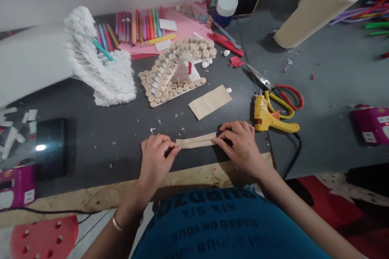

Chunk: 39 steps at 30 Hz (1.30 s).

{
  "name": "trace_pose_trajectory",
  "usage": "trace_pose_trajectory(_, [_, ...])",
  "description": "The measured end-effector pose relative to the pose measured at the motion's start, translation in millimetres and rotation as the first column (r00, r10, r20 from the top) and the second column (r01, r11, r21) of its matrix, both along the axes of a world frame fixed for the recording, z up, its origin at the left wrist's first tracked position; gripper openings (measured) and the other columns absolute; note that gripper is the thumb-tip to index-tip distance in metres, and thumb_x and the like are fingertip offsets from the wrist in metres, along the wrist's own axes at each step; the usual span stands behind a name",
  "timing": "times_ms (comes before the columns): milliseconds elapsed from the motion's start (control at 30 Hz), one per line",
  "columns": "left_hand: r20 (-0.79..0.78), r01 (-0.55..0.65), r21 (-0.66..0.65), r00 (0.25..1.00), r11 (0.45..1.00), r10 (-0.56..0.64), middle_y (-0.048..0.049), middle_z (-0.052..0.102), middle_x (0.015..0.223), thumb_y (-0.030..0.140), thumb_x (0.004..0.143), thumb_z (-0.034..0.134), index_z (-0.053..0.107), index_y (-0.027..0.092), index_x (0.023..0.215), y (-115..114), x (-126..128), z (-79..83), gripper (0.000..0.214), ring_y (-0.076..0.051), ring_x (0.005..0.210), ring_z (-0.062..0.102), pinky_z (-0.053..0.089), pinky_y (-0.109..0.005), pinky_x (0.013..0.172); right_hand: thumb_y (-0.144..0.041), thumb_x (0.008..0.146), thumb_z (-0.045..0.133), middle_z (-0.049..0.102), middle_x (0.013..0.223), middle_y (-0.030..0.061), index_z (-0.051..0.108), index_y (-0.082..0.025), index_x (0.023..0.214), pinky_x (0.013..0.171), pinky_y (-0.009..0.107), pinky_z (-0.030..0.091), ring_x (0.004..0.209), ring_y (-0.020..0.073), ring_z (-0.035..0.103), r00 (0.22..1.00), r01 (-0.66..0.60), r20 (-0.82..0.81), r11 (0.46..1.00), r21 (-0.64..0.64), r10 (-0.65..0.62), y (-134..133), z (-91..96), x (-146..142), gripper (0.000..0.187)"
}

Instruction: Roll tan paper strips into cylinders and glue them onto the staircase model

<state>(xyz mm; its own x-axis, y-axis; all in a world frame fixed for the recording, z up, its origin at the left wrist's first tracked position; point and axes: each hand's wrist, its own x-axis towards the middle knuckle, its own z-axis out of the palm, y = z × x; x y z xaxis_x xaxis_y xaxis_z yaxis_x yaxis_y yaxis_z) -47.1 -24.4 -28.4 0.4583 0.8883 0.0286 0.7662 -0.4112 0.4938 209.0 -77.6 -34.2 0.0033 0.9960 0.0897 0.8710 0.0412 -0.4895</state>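
A narrow tan paper strip [196, 141] lies rolled or folded lengthwise near the table's front edge. My left hand [156, 160] pinches its left end, fingers closed. My right hand [240, 143] pinches the right end the same way. A flat tan paper rectangle [210, 101] lies just behind the strip. Behind that stands a craft model [178, 71] covered with several small tan paper rolls.
A yellow glue gun [269, 118] and red-handled scissors [281, 91] lie right of my right hand. A white fluffy paper shape [100, 68], coloured markers [139, 26], a glue pot [226, 10], a tan paper roll [316, 8], a dark phone [50, 145] and pink boxes [372, 123] surround the grey table [328, 68].
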Motion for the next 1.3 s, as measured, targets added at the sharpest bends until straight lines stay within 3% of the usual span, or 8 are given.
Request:
trace_pose_trajectory(467, [-0.079,-0.078,-0.076,0.994,0.994,0.072,-0.0039,0.062,0.09,0.025,0.084,0.069,0.059,0.018,0.068,2.8,7.2,6.6,0.021,-0.022,0.09,0.057,0.036,-0.039,0.085,-0.039,0.083,0.072,0.063,0.088,0.0037,0.058,-0.019,0.062,0.084,0.041,0.035,0.089,0.0229,0.052,0.995,0.023,0.098,1.0,0.02,-0.025,6.6,-2.4,1.7,0.032])
trace_pose_trajectory(633, [-0.065,-0.088,0.034,0.994,0.996,0.09,-0.008,0.064,0.102,0.022,0.084,0.067,0.065,0.019,0.093,-0.6,5.5,6.2,0.009,-0.026,0.099,0.059,0.04,-0.042,0.087,-0.041,0.08,0.075,0.061,0.086,0.0034,0.056,-0.019,0.062,0.085,0.04,0.035,0.089,0.0233,0.051,0.99,0.025,0.136,1.0,-0.002,-0.025,9.3,-1.8,3.5,0.034])
trace_pose_trajectory(700, [-0.05,-0.019,0.182,0.998,0.983,0.029,-0.0103,0.065,0.11,0.019,0.087,0.062,0.065,0.02,0.104,-5.4,8.3,8.8,0.018,-0.027,0.106,0.059,0.042,-0.043,0.089,-0.042,0.08,0.074,0.061,0.085,0.0033,0.056,-0.02,0.063,0.085,0.04,0.034,0.088,0.0234,0.05,0.988,0.012,0.157,1.0,-0.005,-0.011,10.2,-1.5,4.3,0.034])
trace_pose_trajectory(767, [-0.041,0.16,0.312,0.987,0.936,-0.155,-0.0105,0.066,0.118,0.015,0.09,0.055,0.063,0.019,0.113,-11.7,15.2,11.2,0.025,-0.026,0.116,0.058,0.042,-0.041,0.095,-0.042,0.081,0.074,0.062,0.086,0.0033,0.058,-0.02,0.064,0.084,0.039,0.034,0.088,0.0234,0.049,0.984,0.003,0.179,1.0,0.004,-0.004,10.4,-0.8,4.4,0.032])
trace_pose_trajectory(833, [-0.066,0.385,0.353,0.919,0.853,-0.388,-0.0099,0.064,0.128,0.013,0.092,0.05,0.058,0.017,0.126,-18.1,24.9,10.8,0.034,-0.025,0.129,0.051,0.041,-0.038,0.103,-0.042,0.082,0.073,0.064,0.088,0.0034,0.059,-0.02,0.065,0.084,0.039,0.033,0.087,0.0232,0.049,0.981,-0.003,0.195,1.0,0.018,0.0,10.0,0.2,3.9,0.031])
trace_pose_trajectory(900, [-0.117,0.519,0.337,0.851,0.785,-0.512,-0.0116,0.056,0.14,0.018,0.096,0.046,0.049,0.012,0.137,-23.9,34.0,6.0,0.042,-0.027,0.14,0.04,0.037,-0.04,0.111,-0.042,0.083,0.072,0.065,0.091,0.0036,0.06,-0.02,0.067,0.084,0.039,0.033,0.088,0.0231,0.049,0.979,-0.002,0.206,1.0,0.026,-0.003,9.4,1.0,3.1,0.029])
trace_pose_trajectory(1133, [-0.209,0.542,0.245,0.839,0.804,-0.502,-0.0195,0.043,0.15,0.047,0.099,0.039,0.023,0.002,0.151,-41.8,35.0,-23.0,0.071,-0.031,0.147,0.025,0.027,-0.046,0.118,-0.04,0.083,0.072,0.067,0.091,0.0039,0.06,-0.021,0.068,0.085,0.039,0.034,0.089,0.0234,0.053,0.987,0.035,0.157,0.999,0.042,-0.041,9.6,2.0,1.4,0.027])
trace_pose_trajectory(1300, [-0.266,0.547,0.174,0.827,0.819,-0.496,-0.0182,0.036,0.154,0.052,0.098,0.036,0.02,0.003,0.153,-49.9,31.5,-26.0,0.076,-0.031,0.149,0.019,0.019,-0.047,0.121,-0.025,0.093,0.059,0.072,0.094,0.0044,0.065,-0.022,0.088,0.089,0.038,0.038,0.088,0.0193,0.062,0.999,-0.012,0.049,0.976,0.217,0.001,-4.5,15.8,-8.3,0.008])
